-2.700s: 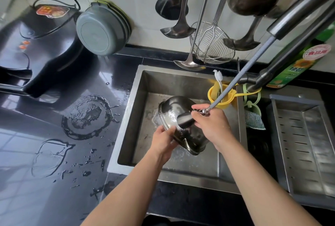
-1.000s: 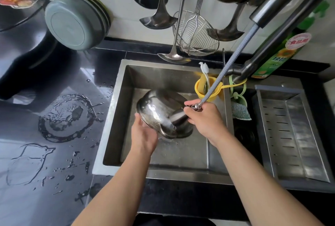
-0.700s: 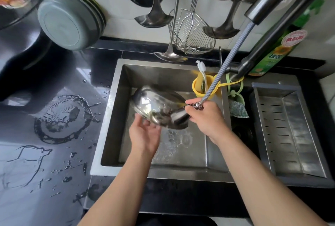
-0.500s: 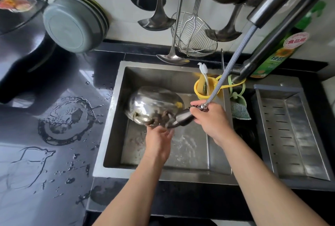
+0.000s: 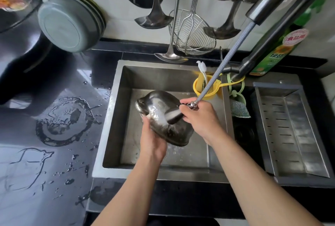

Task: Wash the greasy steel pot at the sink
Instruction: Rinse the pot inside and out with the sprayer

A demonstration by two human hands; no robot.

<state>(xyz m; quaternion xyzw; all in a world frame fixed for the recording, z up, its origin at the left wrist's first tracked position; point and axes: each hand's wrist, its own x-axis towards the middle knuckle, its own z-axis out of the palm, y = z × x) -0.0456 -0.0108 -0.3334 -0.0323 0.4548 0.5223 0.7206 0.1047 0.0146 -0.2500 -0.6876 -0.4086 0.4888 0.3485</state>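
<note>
The steel pot is held tilted over the middle of the steel sink, its wet outer side turned up toward me and a handle at its upper left. My left hand grips the pot from below at its near left edge. My right hand grips the pull-out spray head, which points at the pot's outside; its braided hose runs up to the tap spout at the upper right.
A yellow holder with a brush hangs at the sink's back right, a green scourer beside it. A grey drain tray sits right. Ladles and a wire skimmer hang above. Puddles lie on the black counter at left.
The pot has been turned in my left hand, from lying more level at the left to tilted with its rim down to the right. The spray head stays on it.
</note>
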